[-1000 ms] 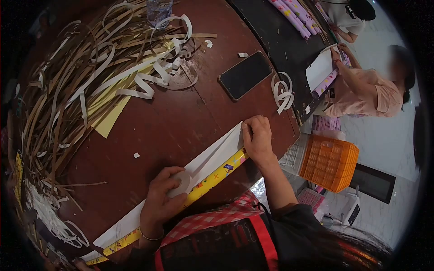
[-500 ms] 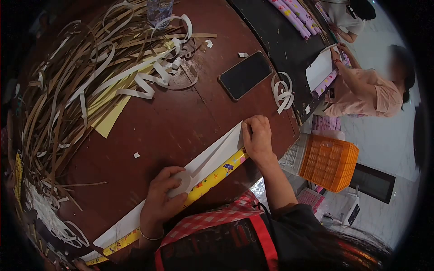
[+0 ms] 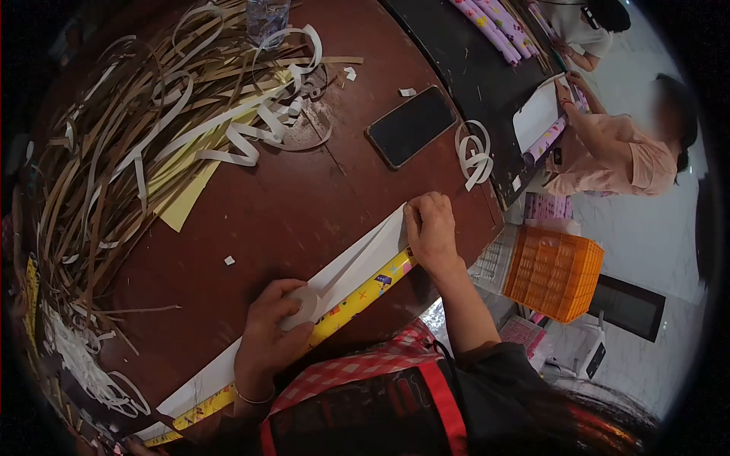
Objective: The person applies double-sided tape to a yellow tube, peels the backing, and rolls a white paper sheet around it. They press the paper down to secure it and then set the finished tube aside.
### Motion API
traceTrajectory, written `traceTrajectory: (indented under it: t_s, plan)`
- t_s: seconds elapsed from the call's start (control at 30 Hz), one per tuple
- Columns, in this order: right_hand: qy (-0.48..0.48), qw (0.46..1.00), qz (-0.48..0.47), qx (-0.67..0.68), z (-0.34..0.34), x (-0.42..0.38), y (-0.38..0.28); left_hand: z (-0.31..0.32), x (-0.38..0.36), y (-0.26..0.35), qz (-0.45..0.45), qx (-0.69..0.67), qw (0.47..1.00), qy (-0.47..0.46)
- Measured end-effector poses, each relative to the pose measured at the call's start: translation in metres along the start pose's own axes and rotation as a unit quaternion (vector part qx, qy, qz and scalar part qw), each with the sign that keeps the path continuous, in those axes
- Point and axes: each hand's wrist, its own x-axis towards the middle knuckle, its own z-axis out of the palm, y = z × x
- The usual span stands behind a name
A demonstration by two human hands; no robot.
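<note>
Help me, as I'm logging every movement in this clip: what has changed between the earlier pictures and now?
Nothing visibly changed beyond a very slight shift of the whole view. The left hand still holds the white ring-shaped roll over the yellow patterned roll; the right hand is still at the white sheet's upper right end. The phone has stayed put.

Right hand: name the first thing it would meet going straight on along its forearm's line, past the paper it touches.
Probably the phone, lying on the table beyond the right hand, with bare tabletop between. How high the hand sits is unclear, so it might pass above.
</note>
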Motion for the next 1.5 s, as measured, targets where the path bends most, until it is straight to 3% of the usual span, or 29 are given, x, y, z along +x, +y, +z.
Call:
traceTrajectory:
  t_s: [0.1,0.37,0.7,0.87,1.0,1.17,1.4,1.5]
  plan:
    - [-0.002,1.000,-0.012,-0.003,-0.002,0.001,-0.001,-0.003,-0.002,0.004,-0.057,0.036,0.998,0.005]
    - [0.025,1.000,-0.016,0.008,0.003,-0.002,0.000,-0.003,-0.004,-0.002,0.060,0.205,0.971,0.103]
    - [0.035,0.996,-0.069,-0.031,0.003,-0.002,0.003,-0.008,-0.005,-0.012,0.076,0.249,0.961,0.093]
    - [0.032,0.996,-0.075,-0.026,0.004,-0.002,0.007,-0.012,-0.005,-0.011,0.144,0.238,0.958,0.074]
    - [0.028,0.996,-0.076,-0.036,0.005,-0.003,0.008,-0.013,-0.012,-0.010,0.137,0.279,0.945,0.100]
    - [0.027,0.995,-0.083,-0.050,0.006,-0.002,0.008,-0.014,-0.021,-0.005,0.063,0.344,0.921,0.170]
    - [0.025,0.993,-0.097,-0.055,0.006,-0.001,0.009,-0.013,-0.035,-0.013,0.083,0.332,0.922,0.182]
    - [0.026,0.993,-0.099,-0.051,0.006,-0.001,0.009,-0.002,-0.045,-0.013,0.096,0.358,0.896,0.243]
